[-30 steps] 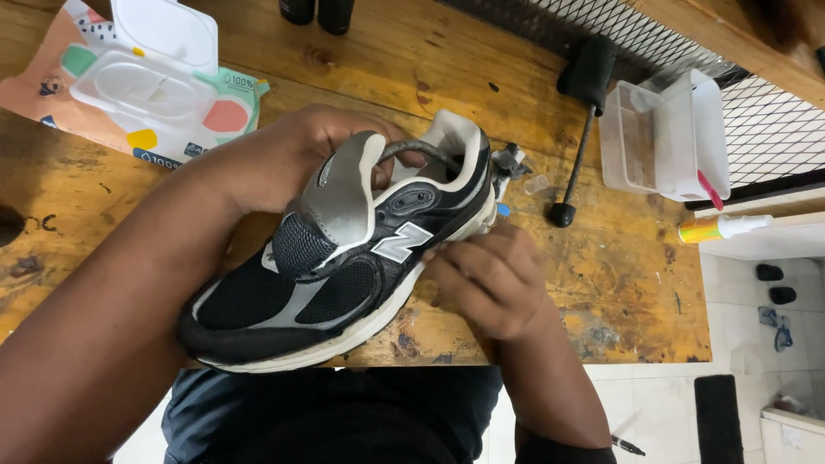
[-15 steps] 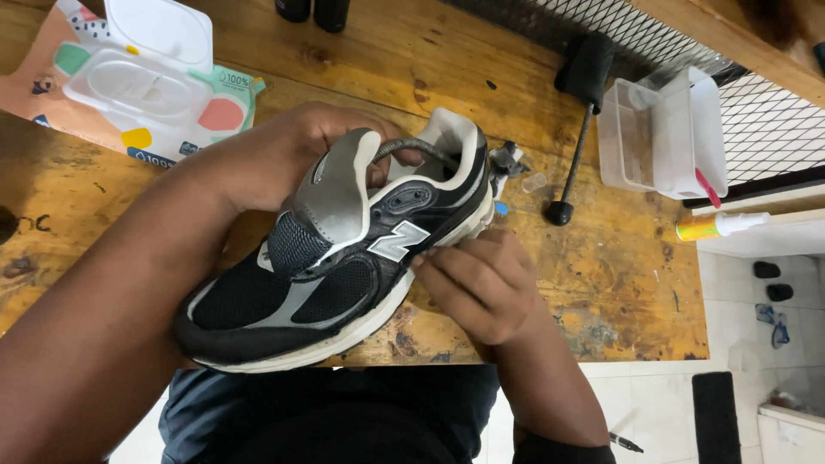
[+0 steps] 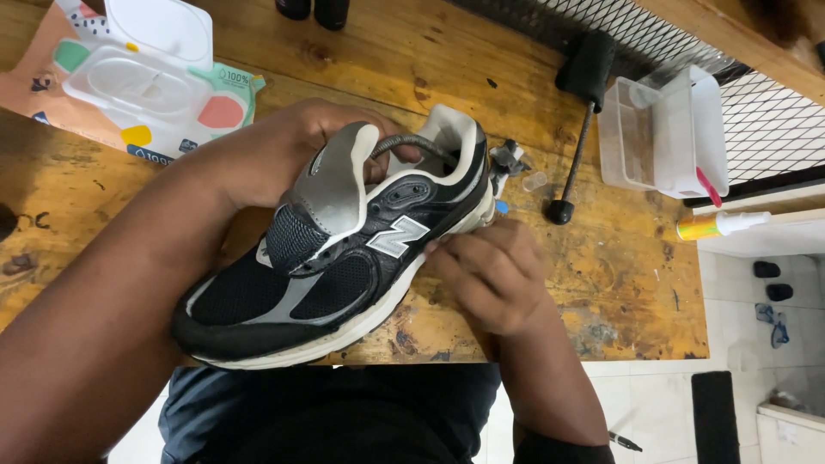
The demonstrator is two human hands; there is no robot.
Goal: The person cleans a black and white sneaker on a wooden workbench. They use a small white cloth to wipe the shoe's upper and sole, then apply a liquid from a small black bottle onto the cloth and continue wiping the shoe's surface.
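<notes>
Your left hand (image 3: 284,159) gripping the black mesh sneaker (image 3: 331,258) at its padded collar, your right hand (image 3: 490,271) pinching its cream rubber midsole, scuffed wooden table (image 3: 619,283) beneath.

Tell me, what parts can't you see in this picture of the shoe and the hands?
Head view only:
- Left hand: fingertips hidden inside the black shoe.
- Right hand: fingertips tucked against the sole; whether they hold anything is hidden.
- Shoe's far side: turned away.
- Two dark bottles: cut off by the top edge.
- Small bits behind the heel: too small to identify.
</notes>
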